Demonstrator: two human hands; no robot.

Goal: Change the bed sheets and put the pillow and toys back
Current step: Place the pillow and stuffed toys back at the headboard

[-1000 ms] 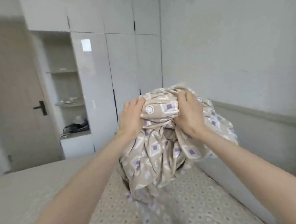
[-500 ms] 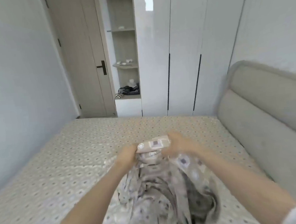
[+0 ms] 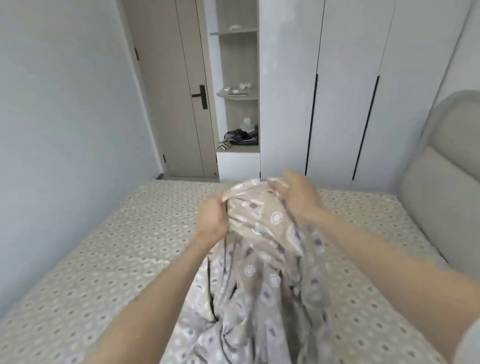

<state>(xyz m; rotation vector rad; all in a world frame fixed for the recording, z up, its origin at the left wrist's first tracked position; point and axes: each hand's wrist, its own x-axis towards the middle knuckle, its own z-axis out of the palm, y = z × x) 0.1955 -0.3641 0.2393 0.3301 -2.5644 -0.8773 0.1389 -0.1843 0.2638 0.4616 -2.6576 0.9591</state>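
We pinch the bunched sheet (image 3: 258,268) edge, left hand (image 3: 212,222) and right hand (image 3: 300,198) close together, finding a corner to spread it over the mattress (image 3: 94,269).

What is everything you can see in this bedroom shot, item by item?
bundled sheet: one, beige with purple squares, held above the bed's middle, trailing onto it
bed: one, beige dotted cover, fills the foreground
headboard: one, grey padded, right
wardrobe: one, glossy white, behind the bed
shelf niche: one, white, small white items and dark cables inside, beside wardrobe
door: one, beige, dark handle, back left
left hand: one, bare, grips the sheet's top
right hand: one, bare, grips the sheet's top
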